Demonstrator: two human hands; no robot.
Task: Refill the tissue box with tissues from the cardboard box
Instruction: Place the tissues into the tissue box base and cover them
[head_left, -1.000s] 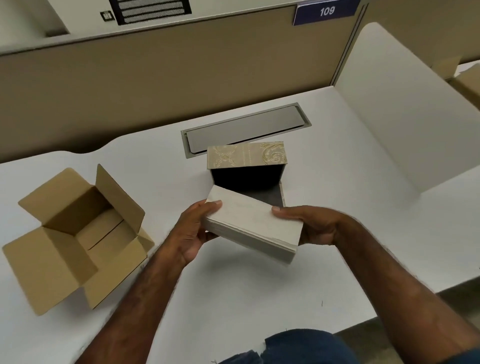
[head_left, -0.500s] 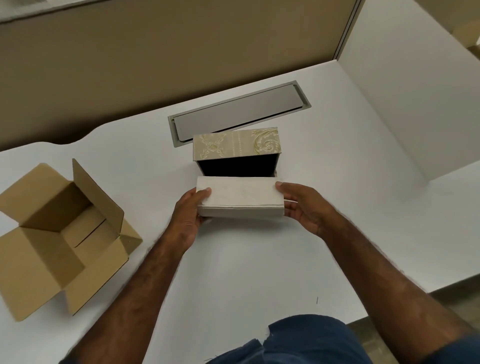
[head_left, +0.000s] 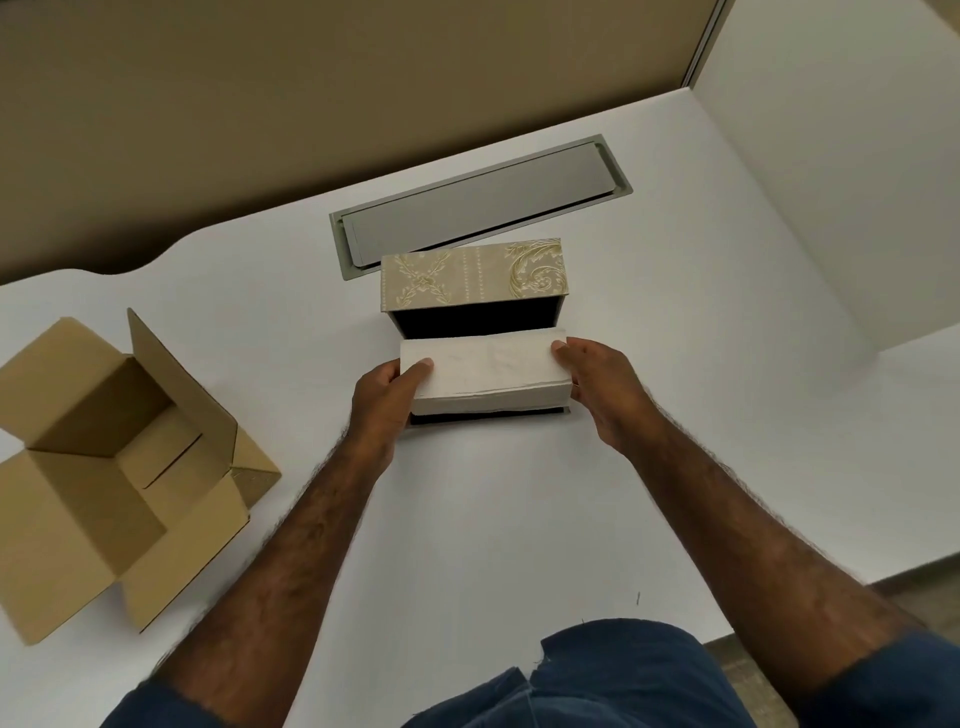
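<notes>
Left hand (head_left: 387, 397) clamped on the left end of a thick white rectangular stack of tissues (head_left: 485, 371), thumb lying on the top face, fingers curled underneath and hidden. Right hand (head_left: 597, 387) pressed to the opposite end of the same stack, thumb tip on the top right corner, remaining fingers wrapped around the side and below. Stack held level between both hands, directly over the open black interior of a rectangular tissue box covered in beige fabric with a pale floral and scroll pattern (head_left: 472, 278). Patterned panel of that box standing up at the far side; dark cavity showing between the panel and the far edge of the stack; thin dark strip of the box's near edge visible just beneath the stack. Cannot tell whether the stack touches the box yet. Just behind the tissue box, set flush into the white worktop (head_left: 493, 519), a long grey metal hatch cover (head_left: 480, 205). Well apart at the left, an open brown cardboard box (head_left: 111, 467) with all flaps spread outward, only bare cardboard visible inside. Tan partition wall (head_left: 311, 93) along the far edge, white divider panel (head_left: 841, 171) on the right. Dark blue clothing (head_left: 597, 680) at the bottom
</notes>
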